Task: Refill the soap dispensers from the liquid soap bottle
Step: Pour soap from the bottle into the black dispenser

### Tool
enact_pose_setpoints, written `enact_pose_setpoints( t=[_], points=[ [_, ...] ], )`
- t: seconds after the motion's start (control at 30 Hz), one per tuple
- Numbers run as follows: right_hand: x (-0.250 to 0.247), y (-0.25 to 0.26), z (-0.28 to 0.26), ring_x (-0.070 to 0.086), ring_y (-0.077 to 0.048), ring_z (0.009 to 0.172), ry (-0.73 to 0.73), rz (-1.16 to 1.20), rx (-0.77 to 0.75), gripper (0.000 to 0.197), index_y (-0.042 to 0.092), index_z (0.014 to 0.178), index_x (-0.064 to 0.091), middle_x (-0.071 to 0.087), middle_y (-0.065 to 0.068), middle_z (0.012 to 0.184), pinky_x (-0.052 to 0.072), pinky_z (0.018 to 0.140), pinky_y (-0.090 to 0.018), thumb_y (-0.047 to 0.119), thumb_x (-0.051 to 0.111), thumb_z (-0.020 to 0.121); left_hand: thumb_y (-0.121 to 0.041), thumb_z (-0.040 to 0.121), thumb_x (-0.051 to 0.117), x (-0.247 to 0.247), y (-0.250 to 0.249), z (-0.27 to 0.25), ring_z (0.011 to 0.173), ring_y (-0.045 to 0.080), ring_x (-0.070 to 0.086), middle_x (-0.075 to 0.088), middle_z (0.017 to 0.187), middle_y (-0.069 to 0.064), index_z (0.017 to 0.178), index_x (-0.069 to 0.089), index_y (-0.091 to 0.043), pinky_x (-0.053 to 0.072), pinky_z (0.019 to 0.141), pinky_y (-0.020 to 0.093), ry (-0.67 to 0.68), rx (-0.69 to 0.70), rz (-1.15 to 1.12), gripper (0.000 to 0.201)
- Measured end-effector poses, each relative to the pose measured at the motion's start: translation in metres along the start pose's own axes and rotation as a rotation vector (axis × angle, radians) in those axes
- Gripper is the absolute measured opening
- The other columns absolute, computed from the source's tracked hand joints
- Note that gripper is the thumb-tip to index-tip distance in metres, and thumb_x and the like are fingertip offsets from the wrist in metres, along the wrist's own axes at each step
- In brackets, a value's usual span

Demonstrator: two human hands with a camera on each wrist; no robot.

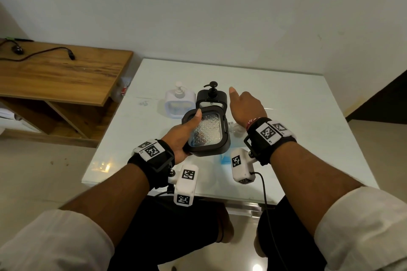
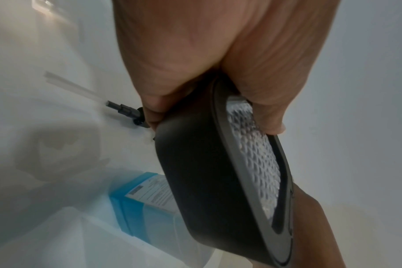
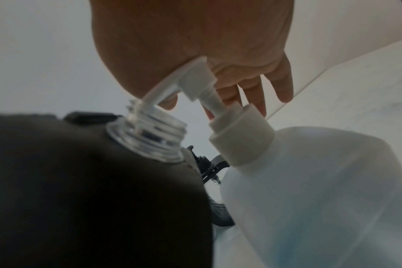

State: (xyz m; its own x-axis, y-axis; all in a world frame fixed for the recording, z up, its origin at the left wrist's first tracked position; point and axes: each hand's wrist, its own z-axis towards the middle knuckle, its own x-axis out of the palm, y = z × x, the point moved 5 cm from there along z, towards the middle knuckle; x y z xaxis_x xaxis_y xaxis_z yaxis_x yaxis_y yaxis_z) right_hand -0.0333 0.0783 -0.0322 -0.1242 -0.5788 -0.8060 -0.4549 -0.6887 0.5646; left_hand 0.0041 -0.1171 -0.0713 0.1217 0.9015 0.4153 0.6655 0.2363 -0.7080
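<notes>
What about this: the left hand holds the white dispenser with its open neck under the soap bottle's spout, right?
No. The left hand holds the black dispenser; the white dispenser stands on the table, as the head view shows. The rest is right.

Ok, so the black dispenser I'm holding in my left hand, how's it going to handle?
The black dispenser looks rigid: no give shows where the left hand grips it. It is probably light, since little shows through the clear textured panel. Its threaded neck is open and it is tilted, so added soap could spill.
</notes>
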Motion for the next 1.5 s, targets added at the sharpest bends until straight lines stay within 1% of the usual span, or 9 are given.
enact_pose_setpoints(
  t=[0.27, 0.53, 0.7, 0.93, 1.2, 1.3, 1.37, 1.43, 1.5],
  points=[
    [0.006, -0.006, 0.002, 0.055, -0.033, 0.114, 0.068, -0.057, 0.034, 0.079, 0.007, 0.127, 0.055, 0.058, -0.015, 0.129, 0.042, 0.098, -0.042, 0.069, 0.021, 0.093, -0.049, 0.090, 0.064, -0.001, 0.000, 0.004, 0.118, 0.027, 0.069, 0.073, 0.126, 0.010, 0.137, 0.062, -0.013, 0.054, 0.100, 0.043, 0.021, 0.003, 0.002, 0.059],
    [0.000, -0.003, 0.003, 0.054, -0.034, 0.114, 0.045, -0.030, -0.003, 0.077, 0.008, 0.124, 0.056, 0.059, -0.015, 0.126, 0.041, 0.094, -0.042, 0.067, 0.019, 0.094, -0.049, 0.095, 0.061, 0.001, -0.001, -0.001, 0.115, 0.026, 0.070, 0.074, 0.124, 0.009, 0.135, 0.064, -0.014, 0.054, 0.101, 0.043, 0.021, 0.008, -0.004, 0.053],
    [0.001, 0.000, 0.004, 0.054, -0.033, 0.114, 0.077, -0.040, -0.011, 0.079, 0.009, 0.124, 0.056, 0.058, -0.014, 0.127, 0.040, 0.095, -0.041, 0.070, 0.017, 0.093, -0.047, 0.099, 0.058, 0.004, -0.003, -0.001, 0.110, 0.025, 0.072, 0.074, 0.123, 0.010, 0.131, 0.065, -0.015, 0.057, 0.094, 0.040, 0.033, 0.007, -0.016, 0.047],
    [0.008, -0.002, -0.004, 0.056, -0.032, 0.110, 0.118, -0.073, -0.021, 0.078, 0.007, 0.118, 0.060, 0.060, -0.015, 0.123, 0.039, 0.085, -0.036, 0.069, 0.020, 0.093, -0.045, 0.101, 0.054, 0.003, -0.009, -0.005, 0.101, 0.022, 0.075, 0.074, 0.122, 0.011, 0.130, 0.065, -0.013, 0.061, 0.081, 0.036, 0.023, 0.035, -0.057, 0.044],
    [0.009, 0.005, -0.004, 0.052, -0.030, 0.097, 0.128, 0.129, -0.033, 0.060, 0.011, 0.083, 0.052, 0.059, -0.015, 0.103, 0.037, 0.091, -0.036, 0.060, 0.019, 0.099, -0.045, 0.101, 0.055, 0.006, -0.012, -0.009, 0.099, 0.022, 0.076, 0.075, 0.119, 0.009, 0.128, 0.066, -0.015, 0.062, 0.081, 0.036, 0.021, 0.045, -0.081, 0.042],
    [0.005, 0.006, -0.005, 0.057, -0.033, 0.110, 0.133, 0.193, -0.022, 0.066, 0.005, 0.103, 0.063, 0.064, -0.019, 0.116, 0.039, 0.101, -0.039, 0.056, 0.020, 0.101, -0.044, 0.101, 0.055, 0.005, -0.012, -0.009, 0.097, 0.022, 0.076, 0.076, 0.118, 0.009, 0.122, 0.068, -0.015, 0.063, 0.081, 0.036, 0.016, 0.043, -0.087, 0.038],
    [0.001, 0.005, -0.005, 0.057, -0.033, 0.108, 0.139, 0.246, -0.008, 0.070, 0.000, 0.110, 0.064, 0.065, -0.020, 0.114, 0.040, 0.103, -0.041, 0.054, 0.021, 0.102, -0.044, 0.101, 0.056, 0.002, -0.012, -0.009, 0.096, 0.021, 0.076, 0.076, 0.118, 0.009, 0.122, 0.068, -0.015, 0.061, 0.082, 0.036, 0.005, 0.038, -0.079, 0.038],
    [0.001, 0.002, -0.003, 0.059, -0.031, 0.100, 0.156, 0.326, 0.019, 0.072, -0.002, 0.107, 0.065, 0.066, -0.019, 0.104, 0.042, 0.100, -0.041, 0.055, 0.022, 0.101, -0.046, 0.099, 0.058, 0.000, -0.010, -0.009, 0.101, 0.022, 0.075, 0.075, 0.120, 0.010, 0.126, 0.067, -0.015, 0.059, 0.085, 0.037, -0.001, 0.023, -0.058, 0.042],
    [0.003, -0.002, -0.004, 0.058, -0.029, 0.089, 0.202, 0.445, 0.064, 0.071, 0.000, 0.094, 0.066, 0.067, -0.017, 0.088, 0.042, 0.094, -0.040, 0.057, 0.023, 0.101, -0.047, 0.098, 0.060, 0.000, -0.008, -0.009, 0.106, 0.024, 0.073, 0.075, 0.121, 0.009, 0.128, 0.067, -0.015, 0.058, 0.089, 0.039, 0.000, 0.007, -0.039, 0.045]
  ],
)
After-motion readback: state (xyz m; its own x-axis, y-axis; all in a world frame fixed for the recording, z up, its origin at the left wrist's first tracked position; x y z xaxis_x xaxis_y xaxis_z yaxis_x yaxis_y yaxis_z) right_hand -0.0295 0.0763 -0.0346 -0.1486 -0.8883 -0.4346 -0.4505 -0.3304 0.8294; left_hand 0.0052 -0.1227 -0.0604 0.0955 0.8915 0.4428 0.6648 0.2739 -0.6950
